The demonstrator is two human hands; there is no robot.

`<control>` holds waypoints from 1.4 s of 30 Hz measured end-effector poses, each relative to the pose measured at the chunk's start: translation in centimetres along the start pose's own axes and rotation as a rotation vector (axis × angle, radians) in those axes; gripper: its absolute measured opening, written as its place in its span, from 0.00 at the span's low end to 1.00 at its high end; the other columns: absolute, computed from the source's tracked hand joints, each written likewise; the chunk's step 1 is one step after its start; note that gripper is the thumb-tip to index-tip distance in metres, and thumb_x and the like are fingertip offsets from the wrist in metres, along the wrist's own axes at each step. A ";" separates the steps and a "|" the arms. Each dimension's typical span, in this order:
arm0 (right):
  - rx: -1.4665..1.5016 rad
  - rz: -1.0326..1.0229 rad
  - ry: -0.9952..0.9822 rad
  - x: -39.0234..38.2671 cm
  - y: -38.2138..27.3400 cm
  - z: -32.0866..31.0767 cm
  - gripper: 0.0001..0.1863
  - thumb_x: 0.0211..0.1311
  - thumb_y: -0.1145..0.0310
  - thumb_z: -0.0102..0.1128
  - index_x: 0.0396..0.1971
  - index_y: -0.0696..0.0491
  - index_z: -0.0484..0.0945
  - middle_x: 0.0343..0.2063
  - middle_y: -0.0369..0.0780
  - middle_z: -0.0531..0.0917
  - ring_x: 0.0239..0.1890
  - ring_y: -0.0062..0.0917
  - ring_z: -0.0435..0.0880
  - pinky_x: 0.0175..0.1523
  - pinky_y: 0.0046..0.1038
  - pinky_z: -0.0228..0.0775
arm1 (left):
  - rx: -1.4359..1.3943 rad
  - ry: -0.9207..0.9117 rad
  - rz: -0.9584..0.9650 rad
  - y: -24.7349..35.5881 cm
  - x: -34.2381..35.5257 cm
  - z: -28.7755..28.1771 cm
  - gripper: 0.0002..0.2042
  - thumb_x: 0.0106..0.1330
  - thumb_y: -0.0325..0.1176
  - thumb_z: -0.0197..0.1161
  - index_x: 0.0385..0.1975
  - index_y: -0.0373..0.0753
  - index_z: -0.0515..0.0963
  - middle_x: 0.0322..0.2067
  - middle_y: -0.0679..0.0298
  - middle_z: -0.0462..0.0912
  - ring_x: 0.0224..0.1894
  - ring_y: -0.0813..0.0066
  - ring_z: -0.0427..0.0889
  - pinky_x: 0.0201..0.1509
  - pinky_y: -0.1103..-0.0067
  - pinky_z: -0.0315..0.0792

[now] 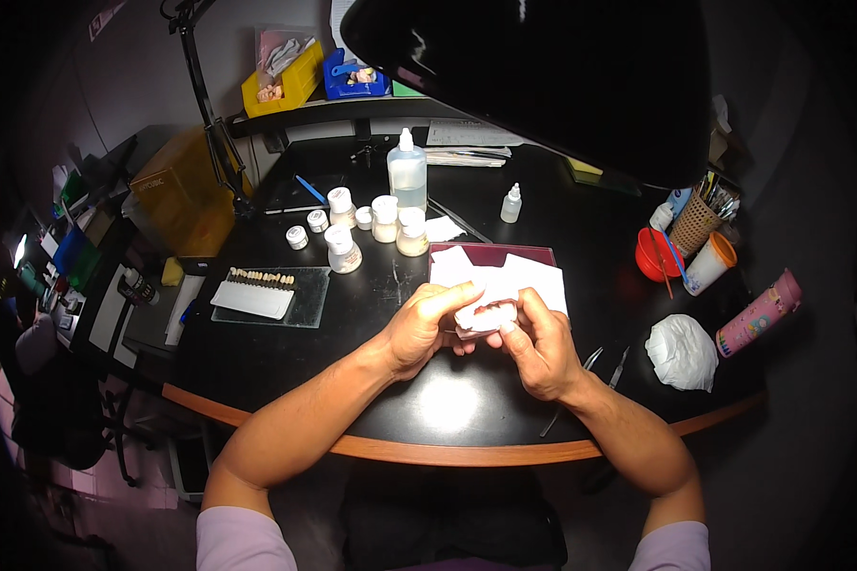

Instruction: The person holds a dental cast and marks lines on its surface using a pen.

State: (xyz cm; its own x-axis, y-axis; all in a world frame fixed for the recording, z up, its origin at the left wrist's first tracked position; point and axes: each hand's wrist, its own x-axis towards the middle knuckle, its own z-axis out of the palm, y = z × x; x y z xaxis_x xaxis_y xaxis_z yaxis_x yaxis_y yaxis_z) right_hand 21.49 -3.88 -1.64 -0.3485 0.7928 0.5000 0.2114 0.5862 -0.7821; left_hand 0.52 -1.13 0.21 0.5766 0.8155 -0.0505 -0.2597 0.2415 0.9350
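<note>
Above the desk's middle, both hands hold a small white and pinkish dental model (483, 322). My left hand (422, 325) grips it from the left, thumb along its upper side, and my right hand (546, 352) has fingers closed on its right end, thumb at the front. Just behind the model, white paper sheets (534, 274) lie on a maroon pad (488, 254). Metal tweezers (591, 359) and a thin tool (619, 366) lie to the right of my right hand.
Jars (342, 251), a squeeze bottle (407, 175) and a tooth shade guide (252, 297) stand or lie back-left. Right are a red bowl (656, 259), cup (706, 266), pink bottle (752, 319) and white bag (681, 355). A black lamp head (533, 76) hangs above; the desk's wooden edge (476, 452) runs along the front.
</note>
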 end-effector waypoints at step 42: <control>0.016 -0.013 -0.022 0.1 -0.3 -0.1 0.09 0.76 0.70 0.52 0.43 0.61 0.69 0.29 0.42 0.85 0.30 0.18 0.85 0.34 0.21 0.75 | 0.007 -0.008 0.007 0.0 -0.1 0.0 0.22 0.77 0.52 0.56 0.39 0.37 0.85 0.30 0.63 0.86 0.31 0.80 0.78 0.36 0.80 0.72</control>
State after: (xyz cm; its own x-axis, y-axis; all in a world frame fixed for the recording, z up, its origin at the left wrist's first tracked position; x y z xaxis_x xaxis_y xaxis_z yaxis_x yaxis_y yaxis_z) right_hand 21.50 -3.98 -1.30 -0.3708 0.7810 0.5025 0.1920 0.5938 -0.7814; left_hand 0.43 -1.18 0.22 0.5812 0.8127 -0.0411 -0.2580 0.2319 0.9379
